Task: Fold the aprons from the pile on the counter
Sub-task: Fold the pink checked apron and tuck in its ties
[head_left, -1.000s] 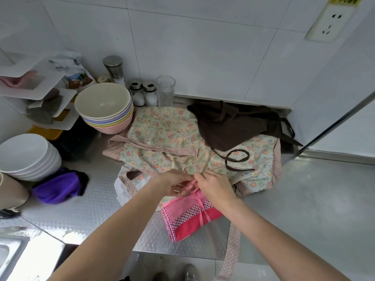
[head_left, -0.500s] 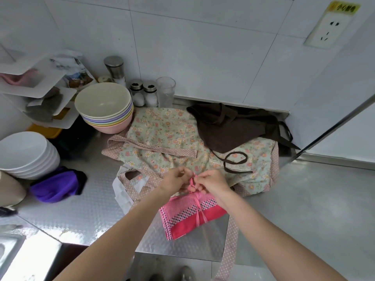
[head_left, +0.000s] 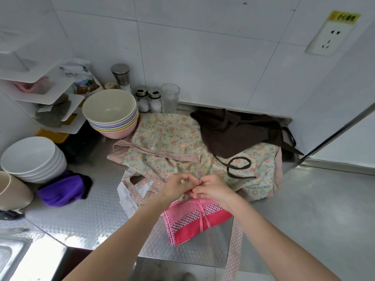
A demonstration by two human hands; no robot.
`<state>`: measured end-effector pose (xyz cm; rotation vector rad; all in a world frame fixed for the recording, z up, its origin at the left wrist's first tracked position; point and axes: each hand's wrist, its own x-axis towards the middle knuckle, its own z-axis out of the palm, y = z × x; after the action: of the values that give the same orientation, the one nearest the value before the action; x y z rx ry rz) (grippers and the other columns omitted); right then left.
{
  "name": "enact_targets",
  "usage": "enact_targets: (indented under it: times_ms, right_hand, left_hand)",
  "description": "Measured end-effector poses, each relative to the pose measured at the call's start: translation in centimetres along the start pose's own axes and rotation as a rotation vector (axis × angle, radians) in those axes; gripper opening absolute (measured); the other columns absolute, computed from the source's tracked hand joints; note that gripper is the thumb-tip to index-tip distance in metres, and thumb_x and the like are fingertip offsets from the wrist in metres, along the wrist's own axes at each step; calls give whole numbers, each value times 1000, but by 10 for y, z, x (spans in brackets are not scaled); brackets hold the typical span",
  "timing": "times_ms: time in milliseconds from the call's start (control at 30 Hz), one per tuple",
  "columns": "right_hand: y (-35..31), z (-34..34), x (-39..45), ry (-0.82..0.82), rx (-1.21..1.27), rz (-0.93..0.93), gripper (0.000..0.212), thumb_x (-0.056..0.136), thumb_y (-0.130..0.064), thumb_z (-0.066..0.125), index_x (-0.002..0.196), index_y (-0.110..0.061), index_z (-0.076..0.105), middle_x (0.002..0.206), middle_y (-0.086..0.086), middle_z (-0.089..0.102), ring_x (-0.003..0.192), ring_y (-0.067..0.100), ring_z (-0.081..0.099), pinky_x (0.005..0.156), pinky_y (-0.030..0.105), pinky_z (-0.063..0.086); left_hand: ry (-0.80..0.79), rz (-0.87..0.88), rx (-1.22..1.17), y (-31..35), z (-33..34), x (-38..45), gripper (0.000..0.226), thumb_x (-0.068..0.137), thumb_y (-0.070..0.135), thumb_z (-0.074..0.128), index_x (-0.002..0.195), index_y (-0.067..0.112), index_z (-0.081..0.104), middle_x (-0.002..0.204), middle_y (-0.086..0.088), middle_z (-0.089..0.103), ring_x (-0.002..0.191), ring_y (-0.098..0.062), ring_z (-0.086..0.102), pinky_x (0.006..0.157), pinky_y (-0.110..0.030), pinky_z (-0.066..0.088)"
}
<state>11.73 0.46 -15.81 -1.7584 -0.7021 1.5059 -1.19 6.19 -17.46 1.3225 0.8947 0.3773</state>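
A textured stainless-steel desk (head_left: 87,216) runs along a white tiled wall (head_left: 203,57) with a white power socket (head_left: 329,38) at upper right. At the back stand a stack of pastel-coloured bowls (head_left: 111,113), two small glass shakers (head_left: 148,100), a steel-capped grinder (head_left: 121,76) and a clear drinking glass (head_left: 170,97). A stack of white bowls (head_left: 32,159) and a crumpled purple cloth (head_left: 63,189) sit to the left.

The folded pink apron with a checked band (head_left: 194,222) lies at the desk's front edge, its thin pink ties wrapped round it. Behind it spreads the green floral apron with dotted pink trim (head_left: 168,147), and the dark brown apron (head_left: 233,132) lies on that one's right part.

The left hand (head_left: 175,187) and right hand (head_left: 214,189) meet just above the pink bundle, fingers curled, each grip pinching the pink tie ends.
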Motion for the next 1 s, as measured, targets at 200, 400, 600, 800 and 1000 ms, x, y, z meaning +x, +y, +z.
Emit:
enact_targets:
  times_ms: [200,400,600,800,1000]
  right_hand:
    - [8,7,3,173,-176,-120,9,82,1,65,74,2,64,63,12,64,55,19,63,67,36,58]
    - [2,2,-6,115,177,-52,10,87,3,60,80,3,66,63,12,60,55,18,62,54,21,52]
    - [2,-2,-9,86,314,-16,10,86,3,56,82,7,64,62,11,56,53,16,55,51,20,49]
    - [8,-11,-8,22,375,-9,11,88,2,56,83,7,64,67,12,59,59,17,58,54,20,52]
    - [-9,-14,-6,69,-279,-103,8,82,2,66,78,-5,67,61,3,62,45,2,56,48,14,46]
  left_hand:
    - [-36,-71,-115,-5,-1,-4,20,93,9,53,87,17,71,65,-1,66,59,-7,61,64,-22,50]
    - [-25,-95,-187,-9,-8,-2,31,89,4,59,117,15,56,89,-11,64,69,-14,67,68,-22,57]
    - [-32,-207,-165,-8,-6,4,7,84,6,64,90,4,66,71,-6,70,59,-8,66,59,-15,55]
    - [-63,-290,-104,-2,-7,5,5,86,3,61,87,4,66,79,-9,69,65,-8,69,65,-17,57]
    - [-45,-334,-192,0,-2,3,6,89,1,57,87,1,63,73,-8,67,60,-7,67,61,-16,56]
